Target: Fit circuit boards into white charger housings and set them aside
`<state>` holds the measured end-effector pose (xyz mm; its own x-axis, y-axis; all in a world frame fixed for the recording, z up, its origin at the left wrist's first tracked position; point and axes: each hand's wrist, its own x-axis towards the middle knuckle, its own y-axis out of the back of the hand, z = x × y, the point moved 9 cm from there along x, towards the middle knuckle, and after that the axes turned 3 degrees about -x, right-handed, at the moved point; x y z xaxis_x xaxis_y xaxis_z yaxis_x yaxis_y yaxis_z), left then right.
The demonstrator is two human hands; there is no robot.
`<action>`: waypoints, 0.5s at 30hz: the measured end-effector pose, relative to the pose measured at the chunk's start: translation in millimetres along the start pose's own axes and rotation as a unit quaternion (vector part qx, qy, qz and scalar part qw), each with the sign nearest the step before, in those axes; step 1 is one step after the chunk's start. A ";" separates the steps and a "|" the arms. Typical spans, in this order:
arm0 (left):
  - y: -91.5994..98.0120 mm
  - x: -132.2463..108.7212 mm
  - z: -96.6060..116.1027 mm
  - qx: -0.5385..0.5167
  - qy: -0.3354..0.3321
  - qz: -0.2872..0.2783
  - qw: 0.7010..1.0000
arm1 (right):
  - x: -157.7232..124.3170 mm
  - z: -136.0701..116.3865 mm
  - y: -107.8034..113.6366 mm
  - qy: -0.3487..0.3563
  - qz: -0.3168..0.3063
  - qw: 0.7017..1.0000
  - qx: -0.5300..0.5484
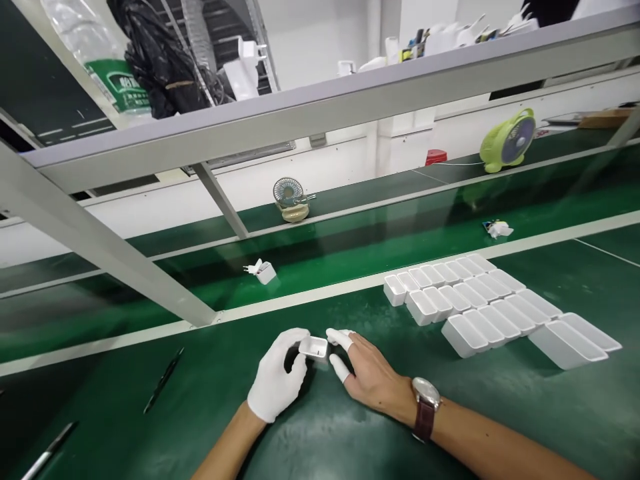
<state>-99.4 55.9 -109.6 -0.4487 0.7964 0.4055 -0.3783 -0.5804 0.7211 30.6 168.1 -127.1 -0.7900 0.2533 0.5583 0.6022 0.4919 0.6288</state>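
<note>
A small white open-topped plastic box [314, 348] is in front of me on the green tabletop. My left hand [278, 375], in a white glove, pinches its left end between thumb and fingers. My right hand [361, 368] wears white finger cots and a wristwatch; its thumb and fingertips are apart, close to the box's right end. Whether they touch the box I cannot tell. To the right stand rows of similar white boxes [467, 330], set side by side with their openings up.
A black pen [164, 380] and a silver-and-black marker [50, 450] lie at left. Beyond the pale edge strip, a green conveyor belt [350, 253] carries a white plug part [265, 271] and another white piece [499, 229]. A metal shelf frame [320, 133] crosses above; a small fan [291, 199] and green fan [507, 140] stand behind.
</note>
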 end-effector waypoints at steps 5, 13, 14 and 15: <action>-3.5 -0.7 -3.7 -0.026 0.009 -0.017 0.999 | -2.3 -10.3 -7.1 0.041 -0.055 0.998 0.002; -11.8 0.5 -35.6 0.005 0.121 -0.037 0.992 | 9.2 -21.2 -6.0 0.131 -0.046 0.990 -0.037; -12.1 1.7 -41.6 0.003 0.141 -0.043 0.989 | 10.0 -18.6 -8.3 0.130 -0.046 0.989 -0.048; -12.5 2.7 -47.4 0.001 0.162 -0.050 0.985 | 10.3 -16.2 -11.3 0.130 -0.048 0.989 -0.059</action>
<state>-134.3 57.3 -144.1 -0.6446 0.7532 0.1311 -0.4323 -0.5004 0.7501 17.6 151.6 -119.6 -0.7971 -0.0195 0.6035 0.5474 0.3984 0.7360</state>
